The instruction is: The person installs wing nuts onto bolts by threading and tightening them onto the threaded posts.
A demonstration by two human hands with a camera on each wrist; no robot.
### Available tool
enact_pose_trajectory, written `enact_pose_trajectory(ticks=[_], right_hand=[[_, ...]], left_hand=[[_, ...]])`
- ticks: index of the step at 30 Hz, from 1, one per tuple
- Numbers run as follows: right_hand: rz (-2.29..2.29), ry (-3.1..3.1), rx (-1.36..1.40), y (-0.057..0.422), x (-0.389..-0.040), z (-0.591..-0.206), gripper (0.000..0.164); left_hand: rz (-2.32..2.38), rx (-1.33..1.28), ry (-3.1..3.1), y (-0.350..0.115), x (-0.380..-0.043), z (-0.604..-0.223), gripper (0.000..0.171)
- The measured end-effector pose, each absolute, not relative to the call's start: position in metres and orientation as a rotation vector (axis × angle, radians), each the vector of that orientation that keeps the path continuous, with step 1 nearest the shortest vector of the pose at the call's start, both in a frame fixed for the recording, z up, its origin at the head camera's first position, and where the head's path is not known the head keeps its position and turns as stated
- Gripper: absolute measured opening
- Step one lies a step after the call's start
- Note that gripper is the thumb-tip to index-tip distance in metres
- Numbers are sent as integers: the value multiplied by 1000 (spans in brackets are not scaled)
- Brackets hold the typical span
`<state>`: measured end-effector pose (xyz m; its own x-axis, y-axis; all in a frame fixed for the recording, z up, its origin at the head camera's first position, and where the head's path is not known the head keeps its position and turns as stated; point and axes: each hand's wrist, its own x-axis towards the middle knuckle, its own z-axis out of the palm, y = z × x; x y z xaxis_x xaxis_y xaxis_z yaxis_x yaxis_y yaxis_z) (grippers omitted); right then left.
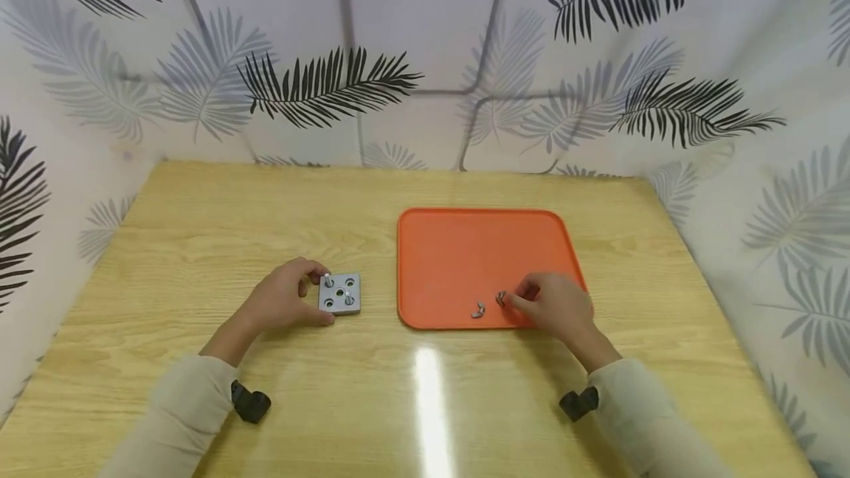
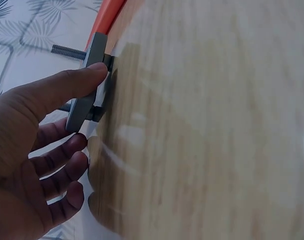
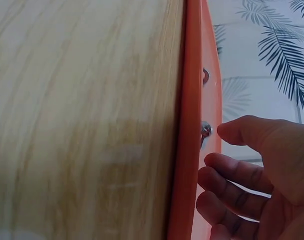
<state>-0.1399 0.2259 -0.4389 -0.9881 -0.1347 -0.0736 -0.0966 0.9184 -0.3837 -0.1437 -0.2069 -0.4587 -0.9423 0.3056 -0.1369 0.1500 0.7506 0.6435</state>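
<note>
My left hand [image 1: 285, 299] grips a square grey metal plate [image 1: 340, 304] by its edges between thumb and fingers, left of the tray. Two threaded bolts [image 2: 68, 51] stand up through holes in this plate, and their heads [image 2: 96, 114] show on its underside. Over the orange tray's near right part, my right hand [image 1: 556, 305] reaches down with bent fingers. Its thumb [image 3: 231, 131] is right at a small metal wing nut [image 3: 205, 130], with a gap between thumb and forefinger. A second wing nut [image 1: 478, 310] lies on the tray just to the left.
The orange tray [image 1: 478, 249] with its raised rim lies right of the middle of the wooden table [image 1: 279, 205]. A leaf-patterned cloth [image 1: 438, 35] hangs behind and beside the table. Each sleeve cuff carries a small black camera [image 1: 251, 402].
</note>
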Motion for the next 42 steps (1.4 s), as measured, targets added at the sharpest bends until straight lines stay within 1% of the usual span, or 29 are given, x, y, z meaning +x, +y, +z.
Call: enact_pose_trajectory(ticks=[5,13,17,21,24,28,35,42], right_hand=[[-576,2993,-171,219,-135,-449,30],[-572,2951,-88,209,-133,-451,36],[-579,2961,-92,206,-136,-448,33],[-581,2975,-110,203,-138,-448,26],[-590,2983,-134,203,-140,-448,21],[-635,2994,-177,201,-142,-449,19],[-919,2956,-286,193,-146,-447,15],[-1322,2669,-327,176,-156,-442,16]], left_hand=[[924,338,2730,-198,-130,-466,64],[871,353,2757,-182,-120,-461,64],[843,378,2780,-176,-119,-458,65],[834,386,2796,-173,-118,-456,66],[855,384,2788,-174,-118,-455,70],[898,387,2767,-175,-118,-455,76],[916,373,2748,-177,-118,-455,76],[916,369,2754,-179,-116,-456,71]])
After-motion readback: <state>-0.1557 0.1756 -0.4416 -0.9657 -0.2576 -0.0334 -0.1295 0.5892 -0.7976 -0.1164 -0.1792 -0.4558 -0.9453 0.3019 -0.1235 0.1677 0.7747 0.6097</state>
